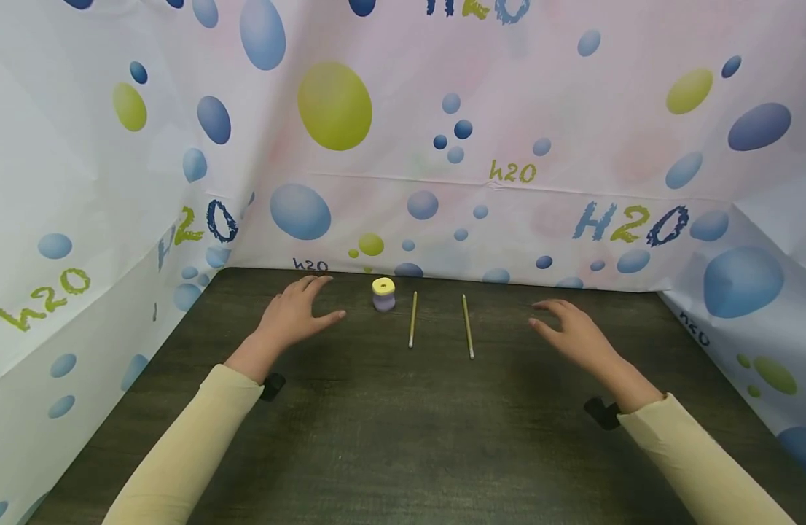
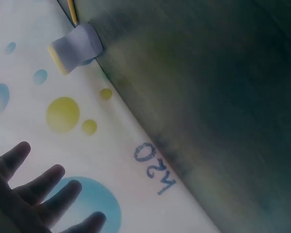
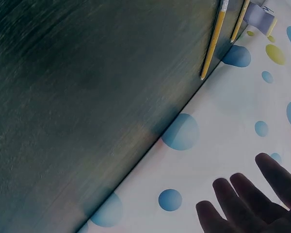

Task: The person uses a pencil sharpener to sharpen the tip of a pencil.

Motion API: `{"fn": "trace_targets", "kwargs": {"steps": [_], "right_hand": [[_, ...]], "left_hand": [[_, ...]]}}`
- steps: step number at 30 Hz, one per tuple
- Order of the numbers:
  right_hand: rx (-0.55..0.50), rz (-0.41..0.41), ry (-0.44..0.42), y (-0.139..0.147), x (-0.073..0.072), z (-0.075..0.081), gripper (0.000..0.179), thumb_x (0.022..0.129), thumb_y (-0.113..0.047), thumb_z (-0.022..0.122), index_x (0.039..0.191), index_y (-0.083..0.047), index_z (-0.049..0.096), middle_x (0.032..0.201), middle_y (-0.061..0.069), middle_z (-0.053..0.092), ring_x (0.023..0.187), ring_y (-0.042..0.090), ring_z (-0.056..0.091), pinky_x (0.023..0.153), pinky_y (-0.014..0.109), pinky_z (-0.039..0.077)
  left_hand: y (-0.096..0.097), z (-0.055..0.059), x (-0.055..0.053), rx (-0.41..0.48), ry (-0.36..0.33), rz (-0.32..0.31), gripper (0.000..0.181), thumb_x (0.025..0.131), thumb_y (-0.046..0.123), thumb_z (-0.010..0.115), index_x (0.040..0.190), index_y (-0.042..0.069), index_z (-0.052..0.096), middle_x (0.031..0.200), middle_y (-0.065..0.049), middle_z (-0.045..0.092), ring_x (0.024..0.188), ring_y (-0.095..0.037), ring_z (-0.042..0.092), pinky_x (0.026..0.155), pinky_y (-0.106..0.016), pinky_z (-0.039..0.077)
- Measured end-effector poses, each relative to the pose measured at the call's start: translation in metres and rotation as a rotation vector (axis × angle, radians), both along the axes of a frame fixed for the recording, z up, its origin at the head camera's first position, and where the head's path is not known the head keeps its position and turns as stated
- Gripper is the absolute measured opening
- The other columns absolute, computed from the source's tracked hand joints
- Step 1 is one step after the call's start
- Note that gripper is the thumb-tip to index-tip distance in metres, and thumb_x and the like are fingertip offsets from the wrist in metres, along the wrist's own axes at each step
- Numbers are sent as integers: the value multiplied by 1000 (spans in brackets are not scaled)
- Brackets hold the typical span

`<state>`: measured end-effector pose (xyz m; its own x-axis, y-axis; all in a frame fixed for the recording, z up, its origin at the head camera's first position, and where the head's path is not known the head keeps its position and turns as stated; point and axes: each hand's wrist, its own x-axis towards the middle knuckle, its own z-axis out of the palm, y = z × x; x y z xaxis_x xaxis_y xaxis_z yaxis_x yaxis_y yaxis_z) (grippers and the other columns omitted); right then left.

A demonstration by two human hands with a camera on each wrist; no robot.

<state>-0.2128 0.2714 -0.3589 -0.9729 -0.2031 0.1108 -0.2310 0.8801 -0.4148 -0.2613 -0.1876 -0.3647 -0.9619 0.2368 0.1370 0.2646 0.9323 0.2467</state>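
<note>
My left hand (image 1: 293, 313) hovers over the left part of the dark table, fingers spread and nothing in them. A small purple, waisted sharpener-like tub (image 1: 384, 294) stands upright to its right, with a dark hole in its yellow top. Right of the tub lie two yellow pencils, the left pencil (image 1: 412, 319) and the right pencil (image 1: 468, 327), points towards the back wall and pale ends towards me. My right hand (image 1: 576, 337) is held over the right side, apart from the right pencil, its fingers loosely extended and holding nothing. In the right wrist view its fingers (image 3: 242, 199) are spread.
A white sheet (image 1: 403, 219) with blue and green drops and "H2O" lettering hangs behind the dark wooden table (image 1: 403, 437) and along both sides. Each wrist carries a small black camera mount, one at the left cuff (image 1: 272, 386) and one at the right cuff (image 1: 602, 413).
</note>
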Motion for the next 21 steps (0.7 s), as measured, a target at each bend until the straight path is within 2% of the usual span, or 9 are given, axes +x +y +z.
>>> {"fn": "trace_targets", "kwargs": {"steps": [6,13,21], "right_hand": [[-31,-4,-46,-1,-1,-1,49,107,-29,55,140,7,55,141,36,55,120,53,60,94,64,50],[-91,-7,-96,-1,-2,-3,46,108,-29,53,138,5,57,135,31,61,118,49,62,90,59,54],[-149,-7,-155,-2,-7,-3,49,108,-31,52,140,6,55,138,32,59,121,49,61,92,58,54]], "left_hand": [[1,-1,-1,30,-66,7,78,97,48,66,158,7,37,159,-28,40,142,-52,43,107,-69,43],[-2,-3,-4,81,-182,21,69,102,42,59,156,5,39,161,-29,36,147,-51,38,113,-68,38],[-5,-7,-10,175,-226,-16,63,104,36,58,154,2,41,156,-30,43,142,-50,44,113,-65,40]]}}
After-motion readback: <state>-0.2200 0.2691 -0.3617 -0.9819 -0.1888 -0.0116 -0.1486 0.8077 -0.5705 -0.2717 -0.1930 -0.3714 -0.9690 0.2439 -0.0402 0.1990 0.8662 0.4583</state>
